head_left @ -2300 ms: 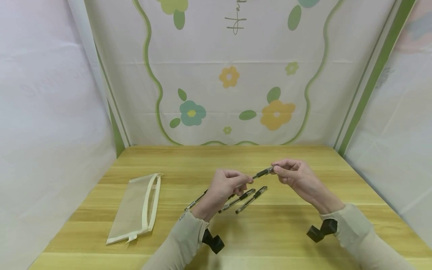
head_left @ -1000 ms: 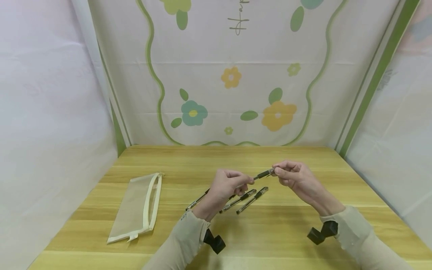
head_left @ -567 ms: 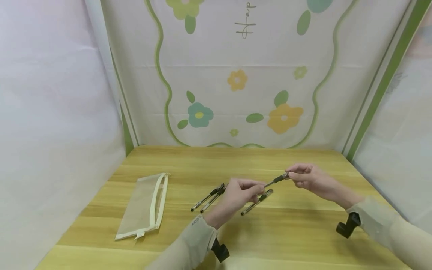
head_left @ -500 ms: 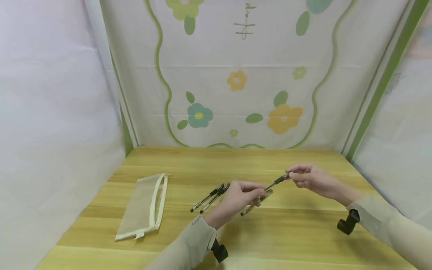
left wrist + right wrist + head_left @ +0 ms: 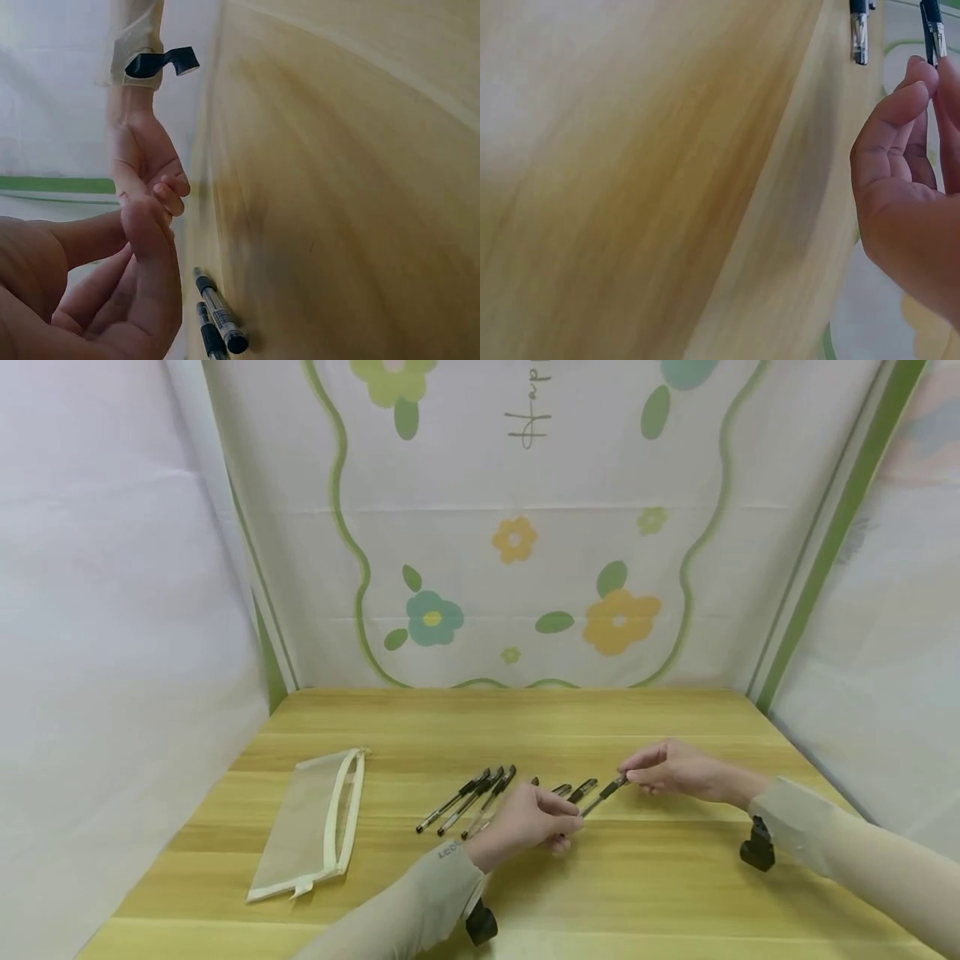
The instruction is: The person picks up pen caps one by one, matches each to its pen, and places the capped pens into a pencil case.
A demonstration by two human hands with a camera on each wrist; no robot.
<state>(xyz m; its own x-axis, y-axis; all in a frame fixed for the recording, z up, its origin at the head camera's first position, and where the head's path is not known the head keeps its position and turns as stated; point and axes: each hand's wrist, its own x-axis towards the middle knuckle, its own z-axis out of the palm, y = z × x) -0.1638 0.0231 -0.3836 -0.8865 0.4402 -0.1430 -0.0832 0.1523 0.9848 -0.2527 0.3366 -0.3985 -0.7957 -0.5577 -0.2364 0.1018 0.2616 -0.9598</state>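
Note:
Both my hands hold one pen (image 5: 611,788) with a dark grip, slanting just above the table. My left hand (image 5: 521,820) pinches its lower left end between thumb and fingers. At the upper right end, my right hand (image 5: 678,770) pinches it with thumb and fingertips; the right wrist view shows the dark pen (image 5: 933,19) beyond those fingers. Several similar pens (image 5: 480,797) lie side by side on the table, left of and behind my left hand, which hides parts of some. Another lying pen (image 5: 582,791) is near the held one.
A beige zip pouch (image 5: 303,827) lies on the left of the wooden table (image 5: 637,893), its zip side gaping. A white cloth wall (image 5: 465,543) with printed flowers stands behind the table, with more white cloth at both sides.
Both hands have come down and nearer the front with the pen still held between them. More of the lying pens show beyond my left hand. The pouch stays put; the head view has shifted slightly.

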